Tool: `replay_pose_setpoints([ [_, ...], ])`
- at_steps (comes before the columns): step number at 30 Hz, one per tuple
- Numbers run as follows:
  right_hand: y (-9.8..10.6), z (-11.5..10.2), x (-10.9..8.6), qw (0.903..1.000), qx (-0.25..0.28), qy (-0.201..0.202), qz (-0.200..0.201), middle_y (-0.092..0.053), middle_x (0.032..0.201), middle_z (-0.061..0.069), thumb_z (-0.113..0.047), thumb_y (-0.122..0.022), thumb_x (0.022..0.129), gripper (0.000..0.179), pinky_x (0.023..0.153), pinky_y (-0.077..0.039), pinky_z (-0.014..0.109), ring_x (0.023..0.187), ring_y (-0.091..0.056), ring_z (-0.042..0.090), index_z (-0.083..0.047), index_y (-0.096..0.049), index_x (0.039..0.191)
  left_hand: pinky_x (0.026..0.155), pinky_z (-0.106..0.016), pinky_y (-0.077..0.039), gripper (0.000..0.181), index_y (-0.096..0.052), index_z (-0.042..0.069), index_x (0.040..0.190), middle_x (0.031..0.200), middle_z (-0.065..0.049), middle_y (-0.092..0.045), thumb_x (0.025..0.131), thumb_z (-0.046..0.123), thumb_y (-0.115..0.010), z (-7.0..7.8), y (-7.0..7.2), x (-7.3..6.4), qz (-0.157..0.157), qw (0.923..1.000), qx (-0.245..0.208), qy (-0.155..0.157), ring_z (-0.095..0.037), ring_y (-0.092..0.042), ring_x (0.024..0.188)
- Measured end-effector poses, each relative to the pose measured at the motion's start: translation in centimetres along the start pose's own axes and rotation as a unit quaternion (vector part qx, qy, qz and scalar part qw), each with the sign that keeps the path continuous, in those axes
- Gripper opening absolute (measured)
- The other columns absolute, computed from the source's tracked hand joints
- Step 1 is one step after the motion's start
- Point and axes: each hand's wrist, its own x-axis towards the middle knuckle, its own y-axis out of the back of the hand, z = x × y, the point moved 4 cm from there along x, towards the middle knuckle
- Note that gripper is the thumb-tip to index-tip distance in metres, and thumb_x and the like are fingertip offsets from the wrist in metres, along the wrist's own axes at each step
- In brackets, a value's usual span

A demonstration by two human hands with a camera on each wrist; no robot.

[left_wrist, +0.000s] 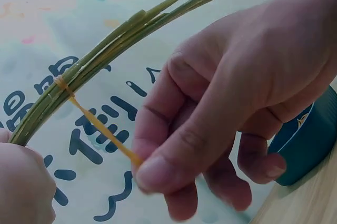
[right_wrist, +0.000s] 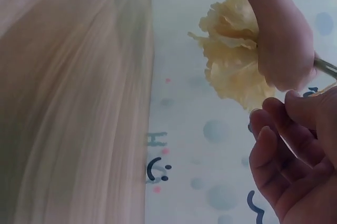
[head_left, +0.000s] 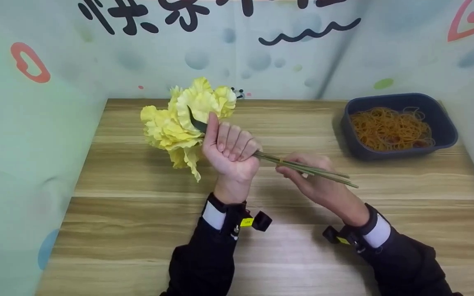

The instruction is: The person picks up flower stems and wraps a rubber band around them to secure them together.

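Note:
My left hand (head_left: 235,152) grips a bunch of yellow artificial flowers (head_left: 175,123) by the green stems (head_left: 315,168), just below the blooms. The flower heads lean to the left and the stems reach out to the right. Around the stems loops an orange rubber band (left_wrist: 102,126), one end of it stretched away from them. My right hand (head_left: 315,176) pinches that stretched end between thumb and forefinger, as the left wrist view shows. In the right wrist view the fingers (right_wrist: 287,129) of this hand are bent, close by the left hand (right_wrist: 287,50).
A dark blue plastic box (head_left: 401,154) holding a heap of rubber bands (head_left: 389,129) stands at the back right of the wooden table (head_left: 138,230). Behind the table hangs a printed cloth backdrop (head_left: 278,78), which also covers the sides.

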Motion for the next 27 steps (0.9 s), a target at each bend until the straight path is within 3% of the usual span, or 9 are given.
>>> replay_pose_setpoints([
  [4,-0.9,-1.0,-0.5,0.9985,0.007,0.043,-0.033,-0.070,0.093,0.003,0.000,-0.079,0.091,0.013,0.069,-0.051,0.015,0.078,-0.062,0.009,-0.008,-0.075,0.101,0.042,-0.017,-0.004,0.065,-0.018,0.023,0.057,0.049,0.011,-0.014,0.114,0.053,-0.008,0.1,0.1,0.0,0.011,0.9999,0.010,-0.008,-0.005,-0.009,0.042],
  [9,-1.2,-1.6,-0.8,0.9965,-0.004,0.080,-0.021,-0.067,0.109,0.012,0.006,-0.080,0.089,0.018,0.084,-0.052,0.014,0.092,-0.066,0.019,-0.005,-0.076,0.102,0.042,-0.017,-0.004,0.065,-0.018,0.023,0.057,0.049,0.011,-0.014,0.114,0.053,-0.009,0.3,-0.1,-0.1,0.016,0.9997,0.010,-0.014,-0.005,-0.009,0.042],
  [13,-1.3,-1.5,-0.8,0.9987,-0.003,0.043,-0.028,-0.069,0.099,0.007,0.004,-0.079,0.090,0.016,0.071,-0.052,0.014,0.080,-0.065,0.012,-0.006,-0.074,0.102,0.042,-0.017,-0.004,0.065,-0.018,0.023,0.057,0.049,0.011,-0.013,0.114,0.052,-0.009,0.4,0.0,-0.1,0.022,0.9994,0.014,-0.020,-0.004,-0.008,0.042],
  [17,-1.9,-1.4,-1.0,0.9969,-0.014,-0.024,-0.074,-0.068,0.081,0.000,-0.010,-0.075,0.099,0.004,0.059,-0.052,0.019,0.067,-0.061,0.005,-0.009,-0.074,0.102,0.043,-0.018,-0.003,0.064,-0.017,0.024,0.058,0.050,0.011,-0.013,0.115,0.052,-0.009,0.5,0.1,-0.2,0.029,0.9989,0.021,-0.029,-0.004,-0.007,0.043],
  [19,-2.1,-1.6,-1.2,0.9947,-0.027,-0.030,-0.095,-0.072,0.082,0.000,-0.015,-0.074,0.100,0.006,0.060,-0.055,0.022,0.068,-0.064,0.007,-0.009,-0.074,0.102,0.043,-0.018,-0.002,0.064,-0.017,0.024,0.058,0.049,0.011,-0.013,0.115,0.051,-0.010,0.5,0.2,-0.1,0.033,0.9984,0.029,-0.036,-0.004,-0.007,0.043],
  [22,-2.0,-2.7,-1.5,0.9918,-0.061,-0.006,-0.113,-0.076,0.086,0.001,-0.014,-0.076,0.099,0.006,0.064,-0.059,0.025,0.072,-0.069,0.009,-0.009,-0.074,0.100,0.043,-0.018,-0.002,0.063,-0.017,0.024,0.058,0.049,0.011,-0.014,0.115,0.049,-0.010,0.6,0.3,-0.1,0.043,0.9966,0.051,-0.049,-0.004,-0.007,0.042],
  [27,-0.4,-5.5,-2.0,0.9879,-0.093,0.069,-0.104,-0.074,0.086,-0.003,-0.011,-0.078,0.096,0.007,0.063,-0.058,0.021,0.071,-0.069,0.006,-0.011,-0.072,0.098,0.042,-0.019,-0.003,0.062,-0.016,0.023,0.058,0.048,0.010,-0.014,0.115,0.044,-0.007,0.6,0.4,-0.1,0.056,0.9912,0.105,-0.059,-0.005,-0.006,0.042],
])
